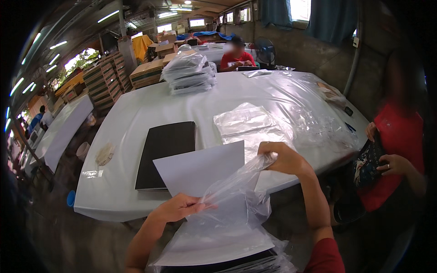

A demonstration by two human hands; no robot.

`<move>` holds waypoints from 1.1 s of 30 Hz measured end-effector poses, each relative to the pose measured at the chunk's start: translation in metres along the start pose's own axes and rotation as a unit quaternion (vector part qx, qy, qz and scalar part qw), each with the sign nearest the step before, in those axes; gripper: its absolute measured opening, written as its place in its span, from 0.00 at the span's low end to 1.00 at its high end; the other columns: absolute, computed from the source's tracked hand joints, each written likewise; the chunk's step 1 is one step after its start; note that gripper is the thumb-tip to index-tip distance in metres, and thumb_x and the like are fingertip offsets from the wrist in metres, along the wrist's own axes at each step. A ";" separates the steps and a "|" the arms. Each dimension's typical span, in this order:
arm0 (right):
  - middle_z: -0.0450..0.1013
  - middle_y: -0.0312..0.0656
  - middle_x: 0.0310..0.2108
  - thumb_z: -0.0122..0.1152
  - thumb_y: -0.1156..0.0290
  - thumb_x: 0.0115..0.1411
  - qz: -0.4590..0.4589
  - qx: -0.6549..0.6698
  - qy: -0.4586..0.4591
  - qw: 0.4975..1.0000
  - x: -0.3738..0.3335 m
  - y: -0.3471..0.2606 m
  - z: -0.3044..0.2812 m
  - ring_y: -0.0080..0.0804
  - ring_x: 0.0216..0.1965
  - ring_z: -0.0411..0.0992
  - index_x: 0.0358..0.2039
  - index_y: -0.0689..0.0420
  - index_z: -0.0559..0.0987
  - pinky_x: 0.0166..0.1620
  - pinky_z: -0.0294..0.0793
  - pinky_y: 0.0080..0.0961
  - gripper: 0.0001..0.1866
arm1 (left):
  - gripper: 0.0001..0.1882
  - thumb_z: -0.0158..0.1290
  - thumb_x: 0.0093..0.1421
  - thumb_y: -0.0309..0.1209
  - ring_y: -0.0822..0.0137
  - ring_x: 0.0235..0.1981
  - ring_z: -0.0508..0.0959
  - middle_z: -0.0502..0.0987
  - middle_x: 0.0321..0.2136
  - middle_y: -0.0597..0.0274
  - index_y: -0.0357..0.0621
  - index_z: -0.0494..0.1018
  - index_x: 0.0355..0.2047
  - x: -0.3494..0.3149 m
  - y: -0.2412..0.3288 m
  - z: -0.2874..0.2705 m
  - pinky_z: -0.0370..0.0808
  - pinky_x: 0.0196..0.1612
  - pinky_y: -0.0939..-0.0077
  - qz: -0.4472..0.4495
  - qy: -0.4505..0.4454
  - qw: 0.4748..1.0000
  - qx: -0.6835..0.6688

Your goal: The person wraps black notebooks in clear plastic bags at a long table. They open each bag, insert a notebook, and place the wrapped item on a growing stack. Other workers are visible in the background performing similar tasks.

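My right hand (pixel 284 157) is closed on the gathered upper edge of a clear plastic bag (pixel 246 191). Lower and to the left, my left hand (pixel 184 207) pinches the bag's other side, so the film is pulled taut between them. A stiff white sheet (pixel 205 166) stands tilted behind the film; whether its lower part is inside the bag I cannot tell. Close to me, below the hands, lie another white sheet (pixel 218 248) and something black with plastic layers. A black stack of sheets or folder (pixel 167 152) lies on the table left of the white sheet.
Flat clear plastic bags (pixel 248 123) lie on the white-covered table (pixel 123 127), with loose film (pixel 323 127) to the right. A pile of bagged items (pixel 189 75) stands at the far edge. A person in red (pixel 396 150) stands at right, holding a dark patterned pouch (pixel 368 164).
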State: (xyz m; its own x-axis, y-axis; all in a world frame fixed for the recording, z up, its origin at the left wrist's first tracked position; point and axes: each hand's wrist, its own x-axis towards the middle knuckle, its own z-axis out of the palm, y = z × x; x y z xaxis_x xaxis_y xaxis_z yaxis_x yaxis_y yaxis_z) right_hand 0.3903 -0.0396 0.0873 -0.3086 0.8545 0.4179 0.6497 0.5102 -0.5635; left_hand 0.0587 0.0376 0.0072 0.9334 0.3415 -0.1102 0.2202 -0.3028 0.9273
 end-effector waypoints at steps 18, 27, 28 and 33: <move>0.70 0.32 0.29 0.63 0.68 0.55 0.190 0.272 0.080 0.940 0.007 -0.014 0.045 0.14 0.26 0.65 0.46 0.61 0.70 0.30 0.66 0.14 0.20 | 0.31 0.39 0.66 0.43 0.63 0.54 0.68 0.59 0.59 0.54 0.41 0.47 0.63 0.029 -0.020 0.027 0.66 0.54 0.64 0.073 0.103 0.865 -0.486; 0.68 0.30 0.21 0.61 0.71 0.56 0.185 0.202 0.114 0.955 0.003 -0.004 0.064 0.13 0.21 0.63 0.43 0.62 0.71 0.25 0.63 0.13 0.16 | 0.26 0.40 0.66 0.38 0.66 0.52 0.68 0.64 0.56 0.55 0.37 0.54 0.60 0.035 -0.017 0.038 0.65 0.55 0.72 0.093 0.166 0.919 -0.347; 0.67 0.31 0.20 0.60 0.71 0.56 0.193 0.192 0.129 0.954 0.004 -0.004 0.068 0.13 0.21 0.63 0.42 0.62 0.72 0.24 0.62 0.13 0.15 | 0.26 0.40 0.66 0.37 0.67 0.52 0.68 0.64 0.56 0.55 0.36 0.55 0.60 0.035 -0.017 0.038 0.64 0.55 0.73 0.087 0.170 0.913 -0.361; 0.66 0.32 0.16 0.58 0.70 0.59 0.221 0.206 0.103 0.948 0.002 -0.002 0.078 0.14 0.17 0.61 0.37 0.63 0.73 0.20 0.58 0.15 0.10 | 0.25 0.41 0.66 0.36 0.68 0.52 0.68 0.66 0.55 0.56 0.33 0.55 0.59 0.041 -0.019 0.039 0.64 0.54 0.78 0.072 0.250 0.913 -0.315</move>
State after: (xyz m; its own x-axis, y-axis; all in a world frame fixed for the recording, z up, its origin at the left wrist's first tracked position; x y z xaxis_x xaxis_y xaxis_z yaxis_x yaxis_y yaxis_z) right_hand 0.3340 -0.0313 0.0334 0.1002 0.9783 0.1815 0.3438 0.1371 -0.9290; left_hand 0.1039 0.0227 -0.0294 0.6585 0.7501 0.0611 -0.2487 0.1402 0.9584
